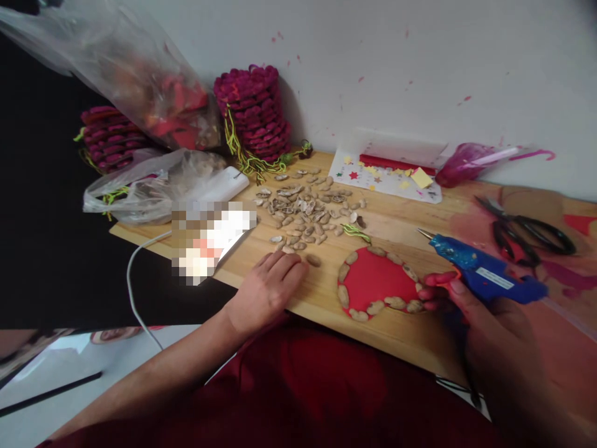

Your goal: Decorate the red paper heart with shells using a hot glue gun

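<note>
Gripping the glue gun, right hand is closed; left hand half-curls beside a peanut, hold unclear; steady nozzle advised.

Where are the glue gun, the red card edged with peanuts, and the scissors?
Glue gun (473,260): head view, on its blue body.
Red card (379,281): head view, on its bare middle.
Scissors (509,219): head view, near the pivot, where blades meet handles.

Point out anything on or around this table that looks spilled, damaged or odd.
Reddish specks mark the otherwise plain white wall behind the table, like stray splashes. Among the loose whole peanuts, several shells lie split open.
</note>
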Demonstrator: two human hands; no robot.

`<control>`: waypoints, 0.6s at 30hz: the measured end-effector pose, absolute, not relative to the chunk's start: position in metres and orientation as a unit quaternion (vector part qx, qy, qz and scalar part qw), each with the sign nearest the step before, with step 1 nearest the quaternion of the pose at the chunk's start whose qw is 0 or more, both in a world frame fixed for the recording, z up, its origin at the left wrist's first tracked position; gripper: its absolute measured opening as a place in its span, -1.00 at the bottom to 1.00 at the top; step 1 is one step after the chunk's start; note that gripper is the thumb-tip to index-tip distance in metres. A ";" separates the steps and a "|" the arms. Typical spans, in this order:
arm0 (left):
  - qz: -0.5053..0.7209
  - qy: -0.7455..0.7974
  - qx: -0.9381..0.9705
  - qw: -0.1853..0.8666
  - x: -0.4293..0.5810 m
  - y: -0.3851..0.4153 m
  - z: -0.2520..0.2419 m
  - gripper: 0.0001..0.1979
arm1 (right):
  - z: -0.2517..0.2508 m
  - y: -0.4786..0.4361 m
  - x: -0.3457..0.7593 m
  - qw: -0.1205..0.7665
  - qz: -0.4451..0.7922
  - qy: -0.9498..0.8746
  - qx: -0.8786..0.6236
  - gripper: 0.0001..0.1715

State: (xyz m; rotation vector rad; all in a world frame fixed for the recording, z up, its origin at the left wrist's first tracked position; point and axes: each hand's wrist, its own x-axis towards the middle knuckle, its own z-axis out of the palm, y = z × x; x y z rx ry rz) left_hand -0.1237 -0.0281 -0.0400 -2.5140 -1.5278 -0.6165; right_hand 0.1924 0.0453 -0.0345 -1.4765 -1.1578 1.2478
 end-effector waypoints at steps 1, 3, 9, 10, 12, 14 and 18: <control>-0.205 -0.504 -0.837 0.058 -0.125 -0.032 -0.040 -0.77 | -0.034 0.045 0.192 0.429 0.497 -0.466 -0.593 -0.74; -0.204 -0.499 -0.842 0.031 -0.128 -0.039 -0.040 -0.70 | -0.033 0.045 0.192 0.428 0.491 -0.472 -0.594 -0.74; -0.266 -0.546 -0.794 -0.026 -0.139 -0.045 -0.035 -0.72 | -0.033 0.044 0.191 0.426 0.481 -0.480 -0.598 -0.73; -0.284 -0.564 -0.774 -0.026 -0.140 -0.043 -0.033 -0.77 | -0.034 0.044 0.191 0.425 0.481 -0.480 -0.598 -0.73; -0.309 -0.584 -0.750 -0.037 -0.141 -0.037 -0.030 -0.86 | -0.034 0.045 0.190 0.427 0.481 -0.477 -0.599 -0.74; -0.313 -0.574 -0.754 -0.066 -0.141 -0.032 -0.029 -0.89 | -0.034 0.045 0.190 0.430 0.481 -0.475 -0.599 -0.76; -0.296 -0.540 -0.779 -0.113 -0.138 -0.025 -0.036 -0.86 | -0.035 0.044 0.191 0.434 0.482 -0.474 -0.596 -0.77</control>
